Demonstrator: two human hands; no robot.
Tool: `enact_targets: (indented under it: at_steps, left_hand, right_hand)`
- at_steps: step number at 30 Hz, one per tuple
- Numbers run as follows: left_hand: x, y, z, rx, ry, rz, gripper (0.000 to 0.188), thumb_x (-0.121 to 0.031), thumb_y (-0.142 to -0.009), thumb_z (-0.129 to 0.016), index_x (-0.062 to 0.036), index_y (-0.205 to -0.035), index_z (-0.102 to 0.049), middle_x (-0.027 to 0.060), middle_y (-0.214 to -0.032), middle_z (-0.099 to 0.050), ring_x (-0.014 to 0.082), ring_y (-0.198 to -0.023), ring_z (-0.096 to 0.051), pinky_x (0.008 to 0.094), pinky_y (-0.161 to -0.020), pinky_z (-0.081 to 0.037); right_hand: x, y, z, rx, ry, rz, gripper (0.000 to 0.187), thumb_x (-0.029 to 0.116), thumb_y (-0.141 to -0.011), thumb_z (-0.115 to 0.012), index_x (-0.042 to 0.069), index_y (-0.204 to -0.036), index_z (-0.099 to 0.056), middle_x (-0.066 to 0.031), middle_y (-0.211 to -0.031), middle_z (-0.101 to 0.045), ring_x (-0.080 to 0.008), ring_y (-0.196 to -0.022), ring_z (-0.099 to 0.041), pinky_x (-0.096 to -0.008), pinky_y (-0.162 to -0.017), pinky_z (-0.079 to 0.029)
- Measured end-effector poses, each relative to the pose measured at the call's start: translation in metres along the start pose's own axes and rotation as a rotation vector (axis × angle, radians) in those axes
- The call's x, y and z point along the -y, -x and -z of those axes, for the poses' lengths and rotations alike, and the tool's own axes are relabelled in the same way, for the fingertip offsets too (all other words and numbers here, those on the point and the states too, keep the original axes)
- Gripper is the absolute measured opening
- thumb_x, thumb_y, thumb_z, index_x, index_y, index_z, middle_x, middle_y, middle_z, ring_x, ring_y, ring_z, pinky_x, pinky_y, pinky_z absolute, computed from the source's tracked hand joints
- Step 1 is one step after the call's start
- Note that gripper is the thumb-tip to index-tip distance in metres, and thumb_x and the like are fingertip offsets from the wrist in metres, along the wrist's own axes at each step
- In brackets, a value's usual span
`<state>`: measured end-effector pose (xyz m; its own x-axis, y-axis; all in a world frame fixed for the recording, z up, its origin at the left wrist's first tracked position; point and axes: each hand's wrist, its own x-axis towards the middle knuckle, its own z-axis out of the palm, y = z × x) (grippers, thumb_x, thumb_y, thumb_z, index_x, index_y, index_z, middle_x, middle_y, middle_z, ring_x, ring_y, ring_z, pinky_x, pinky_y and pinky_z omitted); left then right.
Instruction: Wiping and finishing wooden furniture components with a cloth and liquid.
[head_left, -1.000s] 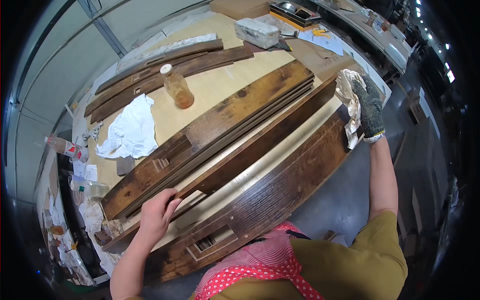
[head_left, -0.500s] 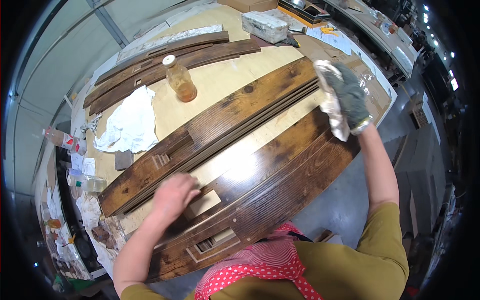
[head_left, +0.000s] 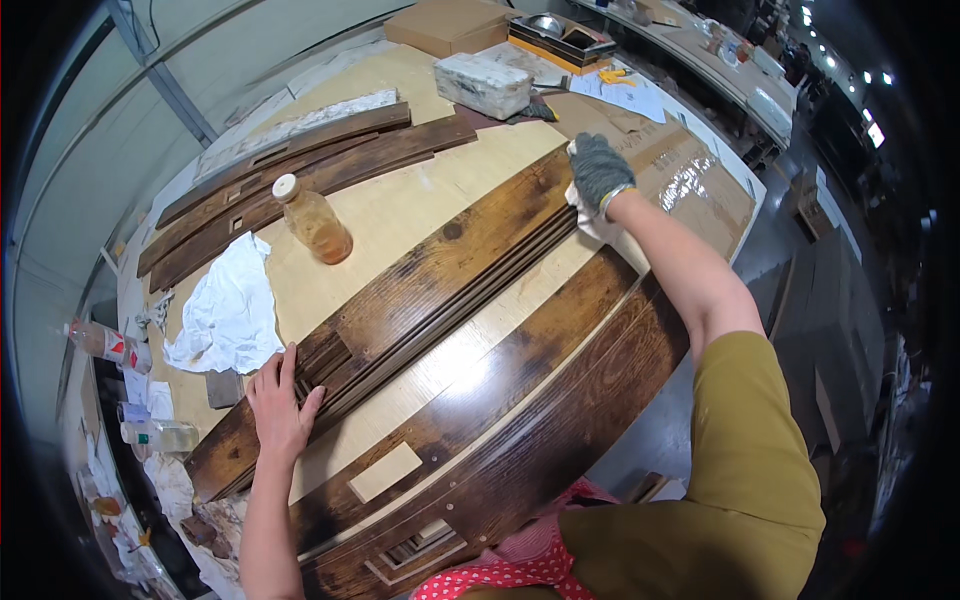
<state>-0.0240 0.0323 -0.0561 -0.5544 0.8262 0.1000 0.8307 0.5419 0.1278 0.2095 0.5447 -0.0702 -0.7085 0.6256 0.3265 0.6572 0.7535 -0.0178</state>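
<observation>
My right hand (head_left: 602, 168), in a grey glove, is closed on a white cloth (head_left: 590, 218) at the far right end of a stack of brown wooden boards (head_left: 465, 238). My bare left hand (head_left: 280, 408) lies on the left part of the same stack, fingers and thumb apart, beside a notch in the top board. Nearer to me are two more brown boards: a middle board (head_left: 525, 345) with a rectangular cutout, and a front board (head_left: 560, 400) with a slot and small round holes. A narrow light gap runs between these two.
Beyond the stack stand a capped jar (head_left: 315, 222) of amber liquid and a crumpled white cloth (head_left: 228, 305). Several narrow brown boards (head_left: 300, 178) lie farther back. Plastic bottles (head_left: 165, 435) sit at the left edge. A whitish block (head_left: 484, 84) and cardboard (head_left: 690, 190) are at the far right.
My left hand has gone from the middle board to the far stack and spread out there. My right hand has carried the cloth from the nearer boards to the stack's right end. The view has shifted.
</observation>
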Motion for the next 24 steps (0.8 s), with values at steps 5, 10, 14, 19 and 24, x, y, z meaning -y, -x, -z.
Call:
enact_targets:
  at_steps: [5,10,14,19,24]
  left_hand:
    - [0.007,0.008,0.005,0.027,-0.001,0.034,0.071,-0.043,-0.082,-0.061,-0.0090,-0.141,-0.041,0.0166,-0.128,-0.047,0.0344,-0.121,-0.042,0.0478,-0.105,-0.026]
    - [-0.001,0.003,0.008,-0.001,0.000,0.001,0.067,-0.041,-0.082,-0.062,-0.0105,-0.139,-0.043,0.0152,-0.123,-0.049,0.0333,-0.118,-0.044,0.0469,-0.104,-0.029]
    - [-0.003,0.004,0.007,-0.011,-0.040,0.026,0.062,-0.038,-0.085,-0.060,-0.0099,-0.138,-0.044,0.0148,-0.122,-0.050,0.0326,-0.117,-0.045,0.0470,-0.103,-0.029]
    - [0.003,0.004,-0.002,-0.043,-0.058,0.036,0.048,-0.030,-0.092,-0.051,-0.0133,-0.137,-0.045,0.0144,-0.120,-0.052,0.0298,-0.116,-0.047,0.0471,-0.100,-0.033]
    - [0.005,0.002,-0.005,-0.115,0.017,-0.030,0.045,-0.028,-0.093,-0.049,-0.0139,-0.136,-0.046,0.0123,-0.117,-0.053,0.0274,-0.115,-0.049,0.0474,-0.098,-0.035]
  right_hand:
    - [0.131,0.020,0.014,0.097,-0.207,0.404,0.031,0.021,-0.087,-0.052,0.002,-0.111,-0.055,-0.0218,-0.114,-0.058,-0.0317,-0.107,-0.059,-0.0396,-0.095,-0.045]
    - [0.011,-0.034,0.018,0.326,-0.340,-0.291,0.053,0.029,-0.090,-0.052,-0.001,-0.134,-0.046,-0.0255,-0.135,-0.047,-0.0331,-0.128,-0.046,-0.0391,-0.109,-0.034]
    - [0.110,0.003,-0.015,0.057,-0.452,0.122,0.041,0.021,-0.087,-0.054,-0.004,-0.119,-0.052,-0.0252,-0.120,-0.056,-0.0317,-0.113,-0.057,-0.0386,-0.095,-0.046]
    - [0.317,0.095,0.047,0.038,-0.400,0.918,0.030,0.016,-0.085,-0.050,0.000,-0.110,-0.055,-0.0205,-0.105,-0.061,-0.0339,-0.093,-0.063,-0.0432,-0.086,-0.050]
    - [0.169,0.030,0.009,0.302,-0.552,0.318,0.080,0.011,-0.058,-0.079,-0.004,-0.129,-0.045,-0.0236,-0.134,-0.046,-0.0354,-0.127,-0.045,-0.0382,-0.108,-0.036]
